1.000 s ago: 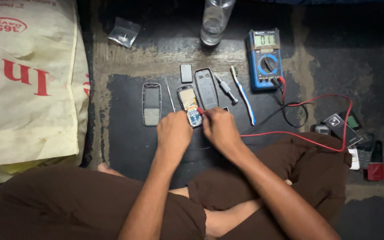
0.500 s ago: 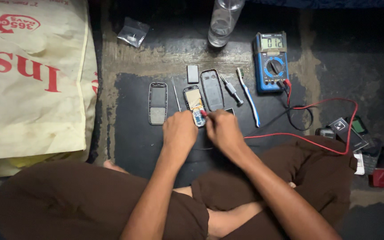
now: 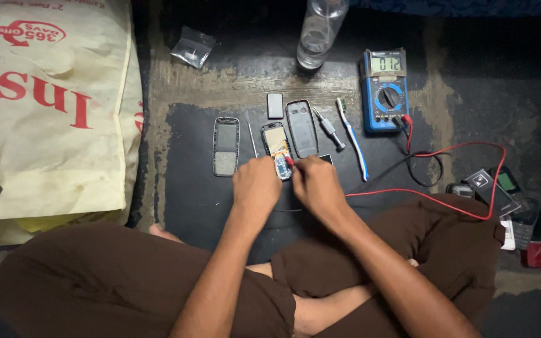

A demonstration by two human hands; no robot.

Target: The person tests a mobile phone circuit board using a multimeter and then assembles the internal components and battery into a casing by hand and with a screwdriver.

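An opened phone body (image 3: 276, 147) with its circuit board bare lies on a dark mat (image 3: 189, 194). My left hand (image 3: 255, 185) rests against the board's lower edge, closed on what seems to be a black probe, mostly hidden. My right hand (image 3: 314, 183) pinches a red probe tip (image 3: 289, 161) against the board. Its red lead (image 3: 446, 200) runs right and back to a blue multimeter (image 3: 384, 91).
On the mat lie a front frame (image 3: 226, 146), a back cover (image 3: 302, 128), a small battery (image 3: 275, 105), a screwdriver (image 3: 329, 128), a toothbrush (image 3: 352, 139) and thin tweezers (image 3: 252, 133). A cloth bag (image 3: 45, 106) is left, a clear bottle (image 3: 318, 30) behind, several phones (image 3: 502, 194) right.
Both hands stay on the board with only small shifts of the fingers. The camera has tilted, so everything sits slightly lower and further right in view.
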